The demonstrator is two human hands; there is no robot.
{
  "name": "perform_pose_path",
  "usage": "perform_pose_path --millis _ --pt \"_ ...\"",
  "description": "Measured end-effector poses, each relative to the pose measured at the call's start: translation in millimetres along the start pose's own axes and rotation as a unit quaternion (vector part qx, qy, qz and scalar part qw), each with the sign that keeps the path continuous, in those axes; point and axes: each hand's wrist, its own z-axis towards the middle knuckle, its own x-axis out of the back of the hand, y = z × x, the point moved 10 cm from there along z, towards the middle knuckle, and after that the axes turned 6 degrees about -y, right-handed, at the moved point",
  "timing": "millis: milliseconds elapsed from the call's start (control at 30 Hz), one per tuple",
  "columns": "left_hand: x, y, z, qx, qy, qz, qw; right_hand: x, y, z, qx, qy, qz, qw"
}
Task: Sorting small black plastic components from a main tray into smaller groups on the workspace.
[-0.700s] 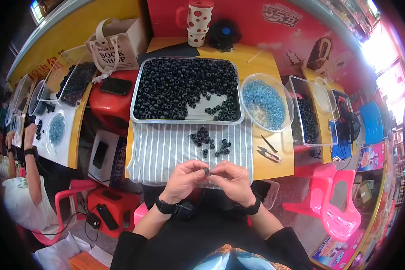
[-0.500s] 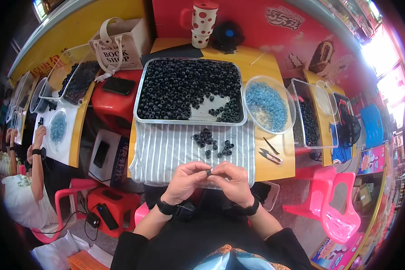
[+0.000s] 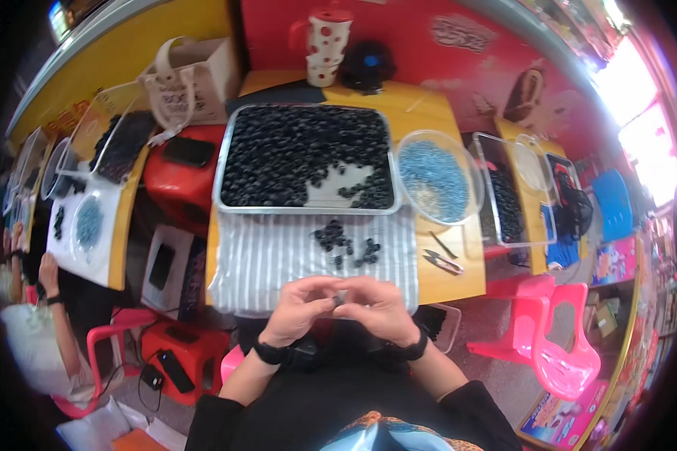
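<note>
My left hand [image 3: 293, 308] and my right hand [image 3: 380, 304] meet above the near edge of a striped grey cloth [image 3: 259, 259], fingertips pinched together. Between them is a small dark bead [image 3: 338, 299], mostly hidden by the fingers. Beyond my hands lies a loose cluster of black beads [image 3: 332, 237], with a smaller group [image 3: 367, 253] to its right. A metal tray [image 3: 301, 211] full of similar black beads stands behind the cloth. Right of it is a round clear tub [image 3: 480, 197] of small blue beads.
Thread snips [image 3: 444, 262] and thin tweezers [image 3: 441, 244] lie at the right on the wooden table [image 3: 466, 282]. A spotted cup [image 3: 328, 49] stands at the back. Pink chairs [image 3: 564, 346] are at right; a red stool holds a phone [image 3: 188, 151]. A co-worker's hand [image 3: 49, 274] rests at left.
The view has shifted slightly and blurred. My hands stay pinched together over the cloth edge. At left, the co-worker's hand has come down from the beads toward the table edge.
</note>
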Motion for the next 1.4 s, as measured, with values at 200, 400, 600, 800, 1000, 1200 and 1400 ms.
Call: perform_pose_path --millis 200,400,600,800,1000,1200,1400 --pt "-8 3 0 -0.017 -0.065 -0.056 0.996 -18 -24 5 0.087 -0.132 -0.044 0.987" --pt "-16 1 0 -0.014 -0.108 -0.046 0.993 -18 -23 -2 0.123 -0.119 -0.046 0.984" --pt "-36 10 1 0.039 -0.085 0.065 0.993 13 -44 -11 0.12 -0.066 -0.099 0.986" --pt "27 32 -2 -0.035 0.091 0.214 0.972 235 -107 -60 0.074 0.387 -0.343 0.853" --pt "29 28 7 -0.079 0.105 0.338 0.932 264 -76 -61 0.024 0.384 -0.348 0.855" --pt "37 21 10 -0.061 0.123 0.339 0.931 65 -13 8 0.047 0.095 -0.27 0.957" --pt "38 26 1 -0.046 0.126 0.318 0.938 11 -4 44 0.055 0.051 -0.432 0.899"
